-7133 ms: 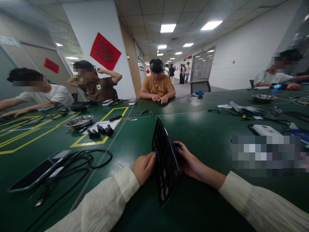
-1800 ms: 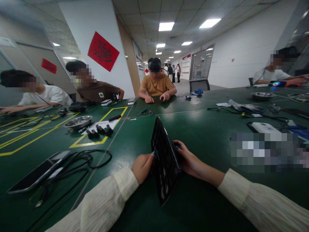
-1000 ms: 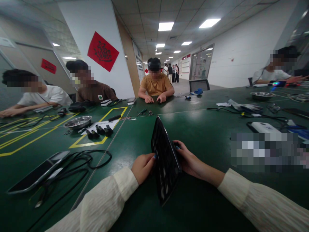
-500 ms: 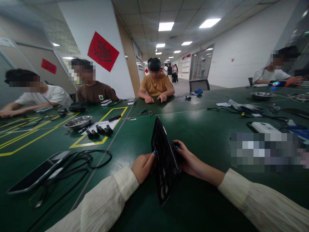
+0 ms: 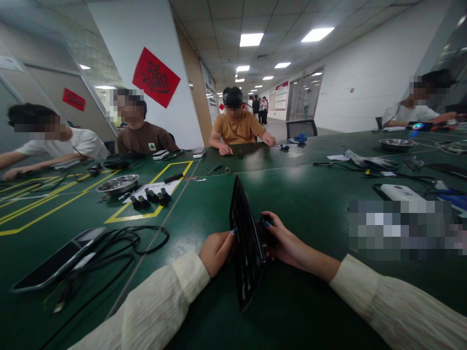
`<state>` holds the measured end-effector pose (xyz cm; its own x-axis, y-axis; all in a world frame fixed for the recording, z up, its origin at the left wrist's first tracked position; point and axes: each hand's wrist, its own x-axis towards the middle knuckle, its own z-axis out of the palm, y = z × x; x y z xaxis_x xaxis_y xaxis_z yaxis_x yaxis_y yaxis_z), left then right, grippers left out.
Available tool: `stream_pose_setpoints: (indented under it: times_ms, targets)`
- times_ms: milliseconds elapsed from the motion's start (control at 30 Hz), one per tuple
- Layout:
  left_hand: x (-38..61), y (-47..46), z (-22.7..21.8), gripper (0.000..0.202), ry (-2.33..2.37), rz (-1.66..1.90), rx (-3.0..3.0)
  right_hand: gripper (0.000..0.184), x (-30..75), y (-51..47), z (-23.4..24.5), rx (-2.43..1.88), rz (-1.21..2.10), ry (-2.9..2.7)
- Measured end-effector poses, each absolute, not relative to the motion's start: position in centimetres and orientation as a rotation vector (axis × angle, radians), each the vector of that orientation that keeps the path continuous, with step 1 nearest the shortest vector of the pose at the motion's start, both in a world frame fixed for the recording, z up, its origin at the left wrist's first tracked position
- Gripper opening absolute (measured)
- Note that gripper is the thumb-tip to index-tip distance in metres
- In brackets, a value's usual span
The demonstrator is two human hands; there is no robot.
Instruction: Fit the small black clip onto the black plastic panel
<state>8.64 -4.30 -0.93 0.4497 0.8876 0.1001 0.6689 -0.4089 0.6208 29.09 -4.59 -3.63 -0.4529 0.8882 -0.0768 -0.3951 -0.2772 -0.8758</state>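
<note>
Just below the centre of the frame, a thin, glossy black rectangular panel (image 5: 245, 248) stands steeply edge-on over the green bench (image 5: 317, 204). The left hand (image 5: 216, 252) pinches its left side, thumb up against the face; the right hand (image 5: 286, 243) curls behind, its grip around a dark part (image 5: 263, 235) I can't make out.

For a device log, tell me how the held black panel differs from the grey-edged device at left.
The black panel is held at a steep tilt; the grey-edged device lies on the table. The black panel has a dark border, while the grey-edged device has a paler rim and a lighter patch toward its far end. Both have dark faces.
</note>
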Motion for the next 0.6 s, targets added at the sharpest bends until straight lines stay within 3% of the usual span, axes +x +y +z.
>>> stream_pose_setpoints:
  times_ms: [600]
  targets:
    - [8.53, -4.11, -1.1, 0.048, 1.322, 0.57, 2.281, 0.059, 29.03, -4.73, -3.46, -0.734, 1.839, -1.072]
